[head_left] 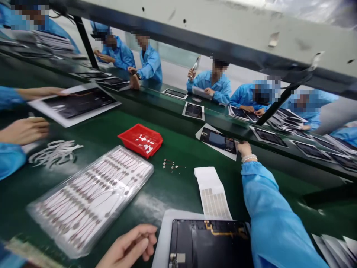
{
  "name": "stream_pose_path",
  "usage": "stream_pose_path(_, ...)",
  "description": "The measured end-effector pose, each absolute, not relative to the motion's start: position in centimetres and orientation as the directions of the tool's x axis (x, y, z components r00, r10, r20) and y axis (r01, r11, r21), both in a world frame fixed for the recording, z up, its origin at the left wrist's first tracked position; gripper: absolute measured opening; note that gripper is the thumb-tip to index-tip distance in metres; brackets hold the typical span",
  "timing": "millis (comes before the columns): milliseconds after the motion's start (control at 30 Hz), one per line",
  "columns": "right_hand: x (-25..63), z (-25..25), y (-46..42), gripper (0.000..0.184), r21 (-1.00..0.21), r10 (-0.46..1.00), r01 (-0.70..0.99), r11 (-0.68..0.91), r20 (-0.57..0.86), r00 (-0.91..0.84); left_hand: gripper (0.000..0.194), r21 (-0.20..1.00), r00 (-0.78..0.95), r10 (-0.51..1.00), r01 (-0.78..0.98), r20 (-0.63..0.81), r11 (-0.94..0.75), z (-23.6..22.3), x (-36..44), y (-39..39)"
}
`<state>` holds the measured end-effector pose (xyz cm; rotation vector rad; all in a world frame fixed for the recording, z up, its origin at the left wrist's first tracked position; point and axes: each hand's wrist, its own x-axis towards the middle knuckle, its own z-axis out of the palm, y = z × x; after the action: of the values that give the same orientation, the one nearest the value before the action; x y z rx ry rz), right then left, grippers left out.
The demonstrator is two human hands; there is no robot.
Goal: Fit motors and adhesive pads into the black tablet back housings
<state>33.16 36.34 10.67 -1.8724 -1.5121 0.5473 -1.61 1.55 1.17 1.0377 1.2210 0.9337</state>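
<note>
My right hand point(244, 149) reaches far forward and is closed on the near right edge of a black tablet housing point(219, 139) on a white sheet. My left hand point(131, 245) hovers at the bottom, fingers loosely curled, thumb apart from them, with nothing visible in it. Beside it a second black tablet housing point(212, 242) with an orange flex cable lies on a white backing, partly covered by my right sleeve. A strip of stickers point(213, 197) sits just beyond. To the left is a clear tray point(92, 197) with rows of small round parts on red wires.
A red bin point(141, 139) with white scraps stands mid-table, near a few loose wired parts point(171, 164). White strips point(55, 152) lie at left. A co-worker's hands point(25, 130) work there beside another housing point(80, 102). More housings line the raised belt; an overhead beam crosses above.
</note>
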Motion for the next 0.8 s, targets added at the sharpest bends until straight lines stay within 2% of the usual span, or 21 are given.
stream_pose_path(133,27.6,10.1,31.9,0.014,-0.552,0.977,0.806,0.211,0.120,-0.174,0.042,0.969,0.186,0.952,0.005,-0.244,0.247,2.0,-1.3,1.6)
stream_pose_path(233,21.8,8.8,27.9,0.006,-0.442,0.864,0.764,0.469,0.048,-0.502,0.040,0.976,0.203,0.955,0.015,-0.216,0.217,2.2,-1.3,1.5)
stream_pose_path(267,20.1,8.2,26.8,0.010,-0.405,0.825,0.748,0.525,0.028,-0.564,0.039,0.979,0.200,0.959,0.017,-0.202,0.203,2.2,-1.3,1.5)
stream_pose_path(333,17.3,7.4,25.3,0.015,-0.329,0.772,0.731,0.599,-0.009,-0.636,0.037,0.985,0.189,0.967,0.024,-0.170,0.168,2.3,-1.3,1.3)
stream_pose_path(433,15.2,7.1,24.6,0.009,-0.219,0.747,0.735,0.641,-0.038,-0.663,0.036,0.992,0.192,0.973,0.049,-0.127,0.120,2.3,-1.4,1.2)
stream_pose_path(533,15.2,8.5,23.6,0.020,-0.153,0.763,0.758,0.634,-0.039,-0.645,0.036,0.991,0.179,0.977,0.097,-0.113,0.096,2.5,-1.5,1.1)
stream_pose_path(600,16.0,10.0,21.5,0.021,-0.152,0.776,0.773,0.616,-0.048,-0.628,0.034,0.976,0.104,0.993,0.214,-0.063,0.040,2.8,-1.4,0.9)
stream_pose_path(667,17.2,11.4,18.0,0.018,-0.221,0.756,0.750,0.623,-0.074,-0.650,0.032,0.906,0.038,0.994,0.410,0.098,-0.105,3.3,-0.8,0.5)
stream_pose_path(733,18.5,12.4,13.6,0.015,-0.365,0.683,0.665,0.652,-0.098,-0.724,0.032,0.739,0.070,0.944,0.605,0.322,-0.297,4.0,0.3,0.1)
stream_pose_path(800,19.7,12.8,9.2,0.015,-0.472,0.619,0.592,0.653,-0.116,-0.776,0.027,0.536,0.185,0.853,0.708,0.487,-0.460,4.7,1.7,-0.3)
